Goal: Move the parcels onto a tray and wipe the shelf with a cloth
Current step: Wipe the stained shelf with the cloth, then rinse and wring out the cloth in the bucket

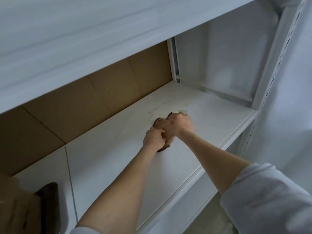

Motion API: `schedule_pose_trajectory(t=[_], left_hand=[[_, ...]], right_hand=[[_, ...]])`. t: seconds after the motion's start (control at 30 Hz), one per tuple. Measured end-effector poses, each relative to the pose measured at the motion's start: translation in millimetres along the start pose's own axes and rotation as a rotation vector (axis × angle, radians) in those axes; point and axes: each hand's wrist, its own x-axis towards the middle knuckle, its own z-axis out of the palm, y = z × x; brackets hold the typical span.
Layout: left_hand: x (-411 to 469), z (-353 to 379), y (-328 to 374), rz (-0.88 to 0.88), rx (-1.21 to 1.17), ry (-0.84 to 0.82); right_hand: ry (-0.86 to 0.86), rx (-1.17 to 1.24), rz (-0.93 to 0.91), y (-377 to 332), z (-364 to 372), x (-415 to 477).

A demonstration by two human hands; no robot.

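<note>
Wiping is judged to be under way: both hands are bunched on a dark cloth (162,132) pressed to the white shelf (211,119), roughly mid-depth and toward its right end. The left hand (154,138) is curled shut on the near part of the cloth; the right hand (179,124) is fisted on the far part, the two hands touching. Faint smudges (155,112) are seen on the shelf just beyond the cloth, toward the back edge, so cleaning is not finished. No parcels are seen on the visible shelf surface, which suggests the moving step is done; the tray is not in view. Brown cardboard (94,98) lines the back edge. At the shelf's near left corner a dark object (48,200) is noted, too blurred to identify. No brand, label or writing can be read.
</note>
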Motion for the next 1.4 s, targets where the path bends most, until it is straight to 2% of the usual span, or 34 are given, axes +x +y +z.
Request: schedule_pose_trajectory(t=[0.13,0.33,0.4,0.5,0.7,1.03,1.13,1.3,1.4], left_hand=[[-16,-6,-17,-0.089,0.073,0.052],[-38,-21,-71,-0.503,0.083,0.049],[-42,-26,-76,-0.541,0.061,0.011],[-41,-21,-63,-0.471,0.023,-0.043],[-38,8,9,-0.269,-0.238,0.017],[-56,49,137,0.014,-0.31,-0.006],[-61,52,165,0.12,-0.397,-0.06],[-75,73,208,0.291,-0.45,-0.197],[-90,99,225,0.341,-0.471,-0.319]], right_hand=[[-0.04,-0.025,-0.047,-7,5,-4],[-0.074,-0.029,-0.096,-18,14,-16],[-0.097,-0.018,-0.084,-15,16,-21],[-0.106,0.002,-0.048,1,10,-26],[-0.03,-0.01,0.067,62,-26,-36],[0.066,0.05,0.244,154,-71,-68],[0.091,0.201,0.352,175,-80,-75],[0.058,0.775,0.573,207,-91,-93],[0.06,0.899,0.619,227,-95,-115]])
